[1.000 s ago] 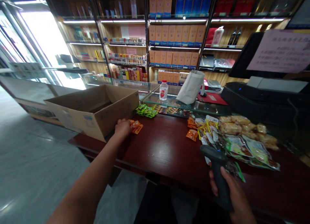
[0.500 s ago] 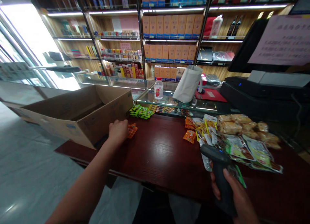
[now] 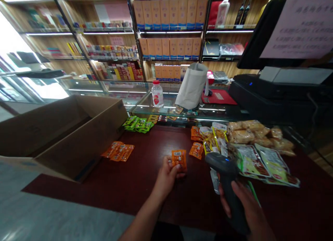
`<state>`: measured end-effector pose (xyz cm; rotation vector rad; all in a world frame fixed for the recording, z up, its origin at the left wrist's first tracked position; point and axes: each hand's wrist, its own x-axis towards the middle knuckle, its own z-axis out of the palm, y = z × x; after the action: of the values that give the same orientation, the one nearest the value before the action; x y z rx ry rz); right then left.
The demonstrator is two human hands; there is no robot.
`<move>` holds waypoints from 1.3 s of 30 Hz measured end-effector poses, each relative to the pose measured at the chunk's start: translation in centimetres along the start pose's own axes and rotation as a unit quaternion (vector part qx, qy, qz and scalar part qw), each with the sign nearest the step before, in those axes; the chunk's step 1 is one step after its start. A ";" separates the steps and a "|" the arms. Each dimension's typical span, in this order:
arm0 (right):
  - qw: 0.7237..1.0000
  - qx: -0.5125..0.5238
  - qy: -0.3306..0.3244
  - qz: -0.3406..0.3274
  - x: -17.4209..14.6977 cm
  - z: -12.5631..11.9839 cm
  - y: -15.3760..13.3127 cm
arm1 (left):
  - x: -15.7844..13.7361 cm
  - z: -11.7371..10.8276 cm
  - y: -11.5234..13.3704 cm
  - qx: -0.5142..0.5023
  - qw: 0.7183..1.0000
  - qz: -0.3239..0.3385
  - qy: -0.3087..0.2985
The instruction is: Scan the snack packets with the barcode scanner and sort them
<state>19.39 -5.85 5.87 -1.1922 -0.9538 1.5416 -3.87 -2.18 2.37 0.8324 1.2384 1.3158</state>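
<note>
In the head view my left hand [image 3: 167, 174] pinches an orange snack packet [image 3: 179, 158] over the middle of the dark red table, its barcode side showing. My right hand [image 3: 240, 202] is wrapped round the handle of a black barcode scanner [image 3: 221, 163], whose head points left toward the packet. Other orange packets [image 3: 119, 151] lie by the cardboard box on the left. One more orange packet [image 3: 196, 150] rests just right of the held one, near several yellow-edged snack pouches [image 3: 220, 133]. Green snack packets [image 3: 138, 124] sit at the table's far edge.
A large open cardboard box [image 3: 104, 130] takes up the left end. To the right lie wrapped bread rolls [image 3: 243, 136] and green-white snack bags [image 3: 253, 160]. On the glass counter stand a red-capped bottle [image 3: 157, 95] and a white paper bag [image 3: 191, 86]. A monitor [image 3: 256, 36] stands at the right.
My left hand has moved from the orange packets beside the box to the table's middle, bringing one packet with it. The scanner stays in my right hand. The view has shifted right.
</note>
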 end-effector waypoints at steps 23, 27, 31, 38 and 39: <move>0.995 -0.015 -0.027 0.092 0.1 2.0 -0.5 | 0.2 1.6 -1.3 0.228 0.972 0.025 0.051; 0.994 0.006 -0.047 0.094 0.2 1.6 0.0 | 0.0 1.8 -0.8 0.247 0.967 0.035 0.048; 0.995 0.010 -0.060 0.083 0.2 1.5 0.1 | -0.1 1.9 -0.4 0.270 0.960 0.048 0.051; 0.996 0.023 -0.043 0.069 -0.5 0.9 -0.1 | 0.1 2.3 -1.1 0.234 0.970 0.047 0.037; 0.996 0.028 -0.038 0.073 -0.6 0.7 -0.1 | 0.4 2.5 -1.1 0.205 0.978 0.028 0.027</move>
<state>18.81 -6.42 6.28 -1.1925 -0.8842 1.7286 -1.31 -1.49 1.77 1.1336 1.5700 1.1479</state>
